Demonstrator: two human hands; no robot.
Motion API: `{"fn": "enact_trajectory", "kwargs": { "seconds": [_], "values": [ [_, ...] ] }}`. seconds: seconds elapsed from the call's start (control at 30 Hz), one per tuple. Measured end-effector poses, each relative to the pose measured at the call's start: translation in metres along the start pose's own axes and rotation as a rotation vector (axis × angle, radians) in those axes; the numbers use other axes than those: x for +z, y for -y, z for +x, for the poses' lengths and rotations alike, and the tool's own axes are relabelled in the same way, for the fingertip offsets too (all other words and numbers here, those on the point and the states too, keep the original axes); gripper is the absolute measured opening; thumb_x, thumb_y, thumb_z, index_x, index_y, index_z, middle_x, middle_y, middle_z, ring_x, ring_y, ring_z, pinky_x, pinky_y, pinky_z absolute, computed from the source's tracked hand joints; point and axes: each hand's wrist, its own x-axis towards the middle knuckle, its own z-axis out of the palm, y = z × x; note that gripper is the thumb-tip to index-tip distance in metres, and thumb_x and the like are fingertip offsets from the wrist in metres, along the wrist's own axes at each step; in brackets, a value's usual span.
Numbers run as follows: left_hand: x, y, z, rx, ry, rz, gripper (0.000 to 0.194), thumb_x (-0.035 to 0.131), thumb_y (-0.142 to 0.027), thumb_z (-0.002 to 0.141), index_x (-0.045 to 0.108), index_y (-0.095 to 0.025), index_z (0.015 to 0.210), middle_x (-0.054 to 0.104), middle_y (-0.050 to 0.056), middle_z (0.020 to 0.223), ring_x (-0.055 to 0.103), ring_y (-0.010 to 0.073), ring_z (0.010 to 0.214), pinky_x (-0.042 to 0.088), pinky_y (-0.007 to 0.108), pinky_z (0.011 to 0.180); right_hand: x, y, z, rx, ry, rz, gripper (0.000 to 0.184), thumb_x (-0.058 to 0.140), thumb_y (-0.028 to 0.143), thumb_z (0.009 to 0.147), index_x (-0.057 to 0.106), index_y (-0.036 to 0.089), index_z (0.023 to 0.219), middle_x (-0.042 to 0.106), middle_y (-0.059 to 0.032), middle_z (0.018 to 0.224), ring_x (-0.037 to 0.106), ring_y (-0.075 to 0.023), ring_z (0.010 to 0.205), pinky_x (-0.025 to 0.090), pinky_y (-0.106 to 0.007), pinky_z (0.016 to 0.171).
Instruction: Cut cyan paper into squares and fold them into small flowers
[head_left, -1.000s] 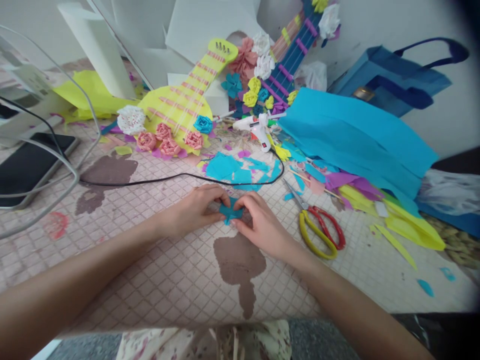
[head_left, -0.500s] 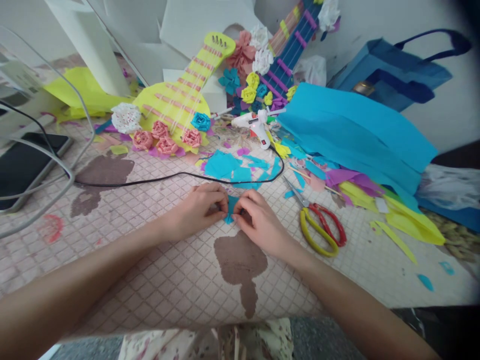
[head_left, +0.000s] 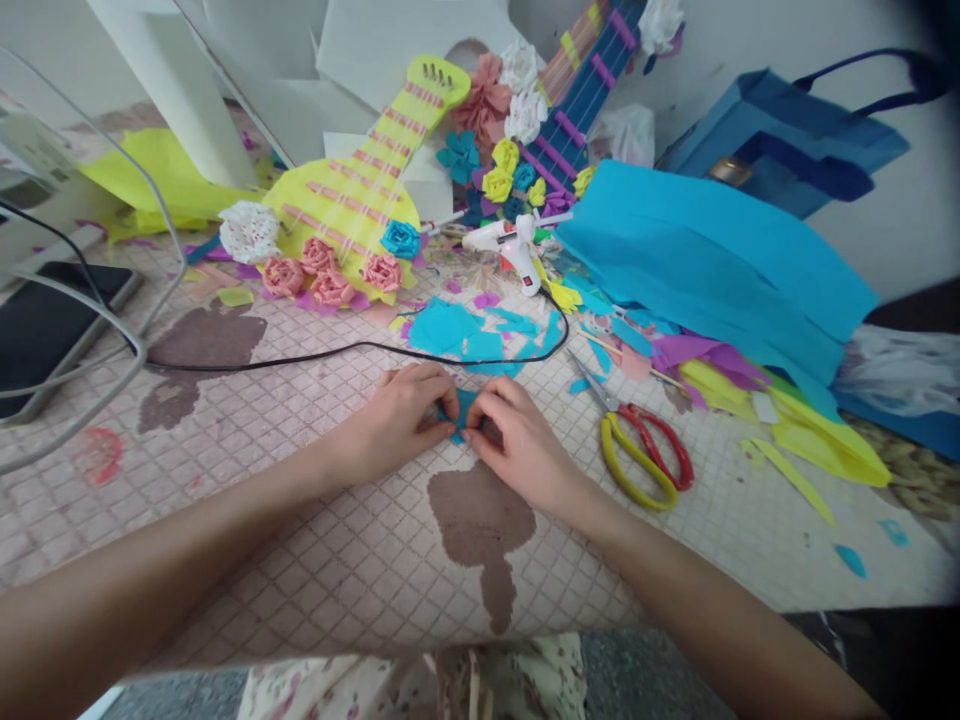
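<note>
Between my two hands is a small piece of blue crepe paper [head_left: 463,404], mostly hidden by the fingers. My left hand [head_left: 411,410] pinches its left side, and my right hand [head_left: 514,430] pinches its right side, with the fingertips almost meeting. Beyond them lie several cut blue paper pieces [head_left: 448,328]. Scissors [head_left: 637,440] with one yellow and one red handle rest to the right of my right hand, blades slightly apart.
A white glue gun [head_left: 514,245] stands farther back, its black cord [head_left: 337,350] crossing the table. Behind are a yellow paper guitar [head_left: 345,200] with paper flowers, a blue guitar [head_left: 570,130] and a large blue crepe sheet [head_left: 712,250]. A phone [head_left: 52,330] lies left, among cables.
Both hands stay in nearly the same place, still pinching the blue paper. The fingers have shifted only slightly, and the view has tilted a little.
</note>
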Motion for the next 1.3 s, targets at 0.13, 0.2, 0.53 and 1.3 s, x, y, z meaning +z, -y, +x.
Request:
{"fn": "enact_trajectory", "kwargs": {
  "seconds": [0.13,0.2,0.53,1.3],
  "values": [
    [-0.0004,-0.0004,-0.0008,0.007,-0.007,-0.004,0.005,0.056,-0.014,0.078,0.057,-0.019,0.079,0.058,0.002,0.087,0.053,0.0189,0.09,0.04,0.034,0.082,0.0003,-0.0009,0.0,0.001,-0.006,-0.006,0.012,0.058,0.01,0.079,0.052,0.021,0.078,0.049,-0.0049,0.092,0.051,-0.0203,0.093,0.046,-0.035,0.079],
    [-0.0013,-0.0014,-0.0008,0.017,0.004,-0.016,0.007,0.054,-0.013,0.079,0.058,-0.019,0.077,0.057,0.002,0.087,0.053,0.0187,0.09,0.04,0.033,0.081,0.0,-0.0009,-0.0001,0.002,-0.004,-0.007,0.012,0.057,0.01,0.08,0.052,0.021,0.078,0.049,-0.0049,0.092,0.051,-0.0202,0.093,0.046,-0.035,0.08],
    [-0.0023,-0.0018,0.0004,0.025,0.005,-0.039,0.008,0.056,-0.011,0.075,0.059,-0.018,0.074,0.057,0.003,0.087,0.054,0.0185,0.089,0.042,0.032,0.079,-0.0008,0.0002,-0.0004,0.011,-0.001,-0.002,0.011,0.056,0.01,0.079,0.053,0.02,0.078,0.05,-0.0055,0.092,0.052,-0.0207,0.093,0.047,-0.036,0.079],
    [-0.0067,-0.0018,-0.0002,0.014,0.039,-0.067,0.01,0.054,-0.013,0.079,0.061,-0.018,0.084,0.059,0.004,0.091,0.054,0.0201,0.095,0.042,0.033,0.084,-0.0009,-0.0043,-0.0014,0.013,0.014,0.041,0.01,0.056,0.011,0.082,0.053,0.02,0.08,0.048,-0.0046,0.092,0.051,-0.0185,0.093,0.045,-0.032,0.078]
  ]
}}
